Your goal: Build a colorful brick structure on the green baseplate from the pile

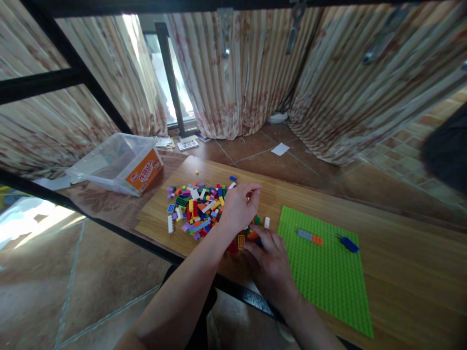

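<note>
My left hand (241,208) is over the right side of a pile of mixed toy building bricks (200,209). Its fingers are bent and apart, with bricks showing through the gap and nothing visibly held. Lower and to the right, my right hand (269,252) reaches in at the pile's near edge, thumb and forefinger spread. Beside its thumb lies an orange-yellow brick (241,242), with a red brick (232,247) to the left. On the green baseplate (328,287) sit a grey and orange row of bricks (310,237) and a dark blue piece (349,244).
A clear plastic bin (109,165) with an orange label stands left of the wooden board (408,272). A white brick (267,222) lies between pile and baseplate. Striped curtains (241,78) hang behind, and paper (280,148) lies on the tiled floor. Someone's dark shape shows far right.
</note>
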